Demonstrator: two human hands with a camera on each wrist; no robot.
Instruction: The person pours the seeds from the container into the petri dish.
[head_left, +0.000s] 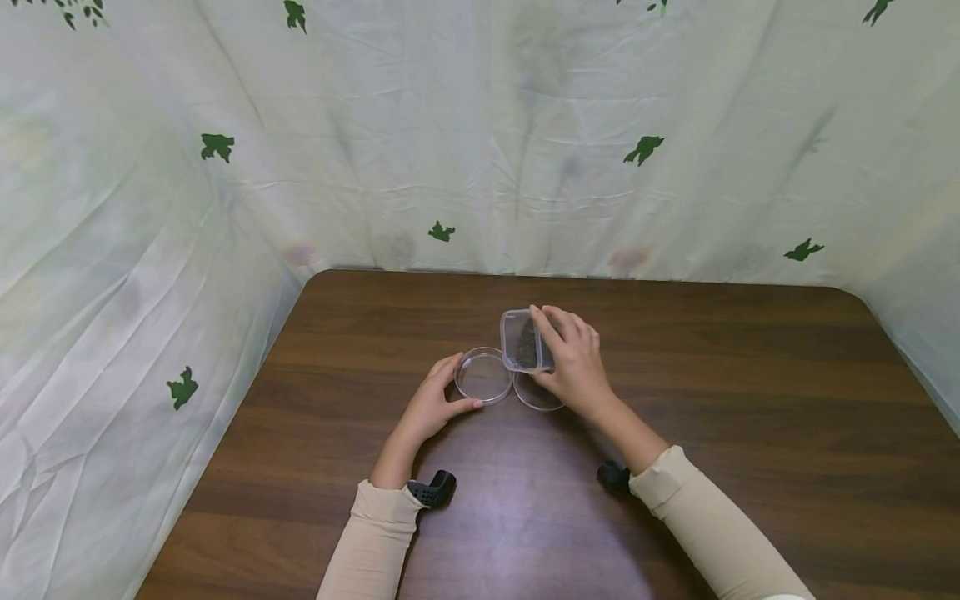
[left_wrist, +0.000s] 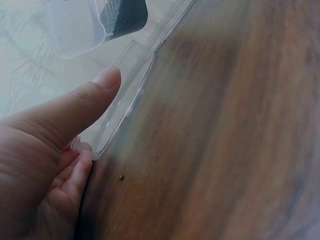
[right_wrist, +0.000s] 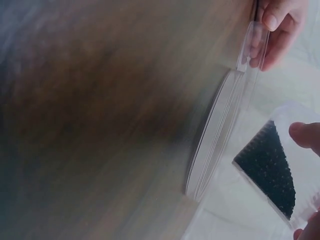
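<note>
My left hand [head_left: 433, 404] holds a clear petri dish [head_left: 483, 377] by its sides, thumb at the near edge and fingers at the far left. A second clear round dish [head_left: 537, 402] lies just right of it, partly hidden under a tilted plastic tub [head_left: 517, 337]. The right hand [head_left: 576, 358] grips this see-through tub above the table, thumb and fingers on opposite sides. Dark fine grains [right_wrist: 270, 167] are heaped against one wall of the tub in the right wrist view. The tub's mouth leans left toward the first dish.
The brown wooden table [head_left: 375, 317] reaches back to a pale curtain [head_left: 450, 150] with green bird shapes. A tiny dark grain [left_wrist: 121, 177] lies on the wood beside the left hand. Black wrist cameras [head_left: 435, 489] are strapped near both sleeves.
</note>
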